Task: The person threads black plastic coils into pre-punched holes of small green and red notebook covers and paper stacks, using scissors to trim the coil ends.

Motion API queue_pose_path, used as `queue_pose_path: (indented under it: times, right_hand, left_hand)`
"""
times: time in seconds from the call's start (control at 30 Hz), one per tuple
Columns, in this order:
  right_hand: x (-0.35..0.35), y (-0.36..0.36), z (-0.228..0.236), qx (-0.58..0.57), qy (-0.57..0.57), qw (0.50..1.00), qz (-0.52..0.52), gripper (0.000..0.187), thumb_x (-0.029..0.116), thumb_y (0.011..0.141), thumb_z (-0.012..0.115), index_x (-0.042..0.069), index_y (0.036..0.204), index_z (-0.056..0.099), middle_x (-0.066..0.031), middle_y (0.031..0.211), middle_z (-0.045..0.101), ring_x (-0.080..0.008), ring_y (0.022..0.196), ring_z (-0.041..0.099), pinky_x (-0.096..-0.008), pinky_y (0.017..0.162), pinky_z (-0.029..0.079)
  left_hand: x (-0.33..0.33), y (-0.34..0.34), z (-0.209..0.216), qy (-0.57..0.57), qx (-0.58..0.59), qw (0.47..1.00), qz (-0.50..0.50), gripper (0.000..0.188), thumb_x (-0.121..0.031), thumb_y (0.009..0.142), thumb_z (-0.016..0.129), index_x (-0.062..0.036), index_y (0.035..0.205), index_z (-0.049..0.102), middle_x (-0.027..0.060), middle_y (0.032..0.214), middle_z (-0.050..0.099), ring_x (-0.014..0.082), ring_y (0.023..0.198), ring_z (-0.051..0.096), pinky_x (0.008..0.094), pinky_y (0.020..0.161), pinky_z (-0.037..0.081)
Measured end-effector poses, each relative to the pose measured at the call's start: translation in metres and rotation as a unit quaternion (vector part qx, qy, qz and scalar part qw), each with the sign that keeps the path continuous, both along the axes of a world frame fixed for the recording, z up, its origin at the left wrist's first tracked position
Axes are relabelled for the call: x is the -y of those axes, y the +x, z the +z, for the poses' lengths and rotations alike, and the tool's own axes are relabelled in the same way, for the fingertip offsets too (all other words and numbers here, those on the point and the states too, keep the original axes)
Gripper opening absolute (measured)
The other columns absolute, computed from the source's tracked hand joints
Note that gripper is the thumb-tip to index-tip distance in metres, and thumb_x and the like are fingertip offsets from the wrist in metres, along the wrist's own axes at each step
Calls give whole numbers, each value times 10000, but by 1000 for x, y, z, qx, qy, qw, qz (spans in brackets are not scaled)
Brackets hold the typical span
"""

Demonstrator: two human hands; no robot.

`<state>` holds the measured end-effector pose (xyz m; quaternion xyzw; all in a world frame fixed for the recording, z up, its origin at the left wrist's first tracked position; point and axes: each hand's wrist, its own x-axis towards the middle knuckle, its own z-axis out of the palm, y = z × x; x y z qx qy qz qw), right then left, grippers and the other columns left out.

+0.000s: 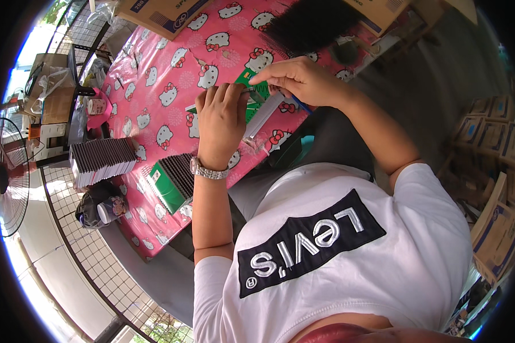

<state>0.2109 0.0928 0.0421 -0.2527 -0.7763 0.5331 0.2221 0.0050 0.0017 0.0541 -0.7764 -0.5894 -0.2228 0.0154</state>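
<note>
Both my hands meet over a spiral notebook (262,115) with a green cover and white page edges, lying at the near edge of the pink table. My left hand (222,117), with a metal watch (209,170) on its wrist, has its fingers bent over the notebook's coil side. From the right, my right hand (312,81) reaches across with its index finger stretched toward the left fingertips. Its thumb and other fingers close in at the black wire coil (261,89). The exact fingertip contact is partly hidden. A thin blue edge shows below my right palm.
Green-covered notebooks (169,184) and another coil-bound stack (103,161) stand to the left. A heap of black coils (312,26) lies at the far right. Cardboard boxes (160,14) line the far edge. A cup (111,210) and a fan (11,177) are at left.
</note>
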Motion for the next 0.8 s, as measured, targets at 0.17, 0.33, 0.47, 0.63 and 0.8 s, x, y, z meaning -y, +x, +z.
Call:
queue_pose_path:
  times: [0.17, 0.33, 0.47, 0.63, 0.8]
  right_hand:
    - [9, -3, -8, -68, 138, 986, -56, 268, 75, 950, 604, 101, 1216, 623, -62, 849, 639, -195, 693, 618, -328, 638, 501]
    - [33, -7, 14, 88, 212, 969, -86, 275, 149, 907, 678, 77, 1144, 559, -118, 886, 640, -321, 779, 668, -410, 647, 513]
    - [38, -18, 5, -24, 234, 967, -93, 275, 180, 944, 634, 84, 1177, 525, -151, 923, 678, -325, 811, 686, -413, 681, 528]
    - [-68, 45, -67, 231, 122, 907, -332, 413, 425, 953, 620, 45, 1113, 639, -167, 1069, 694, -304, 1035, 674, -404, 880, 543]
    - [-81, 119, -150, 478, 289, 764, -324, 556, 445, 810, 759, 92, 1228, 658, -214, 1352, 536, -349, 1224, 566, -444, 1017, 471]
  left_hand:
    - [0, 5, -1, 23, 1, 1000, -9, 242, -77, 886, 609, -57, 1127, 597, 94, 983, 656, 298, 957, 597, 426, 922, 388]
    - [6, 2, -6, 20, -13, 999, -30, 284, -110, 850, 636, -70, 1120, 560, 92, 984, 652, 304, 975, 592, 459, 930, 395]
    - [6, -1, 0, 5, 8, 998, -60, 253, -125, 875, 650, -65, 1102, 555, 81, 1001, 666, 306, 938, 602, 448, 918, 397]
    - [6, -15, -8, -31, 34, 997, -60, 192, -161, 922, 633, -87, 1084, 562, 76, 1040, 671, 324, 994, 608, 480, 1005, 371]
    - [8, -5, -11, 29, -79, 994, 65, 211, -220, 932, 642, -98, 1094, 583, 112, 1254, 584, 396, 1258, 469, 529, 1105, 302]
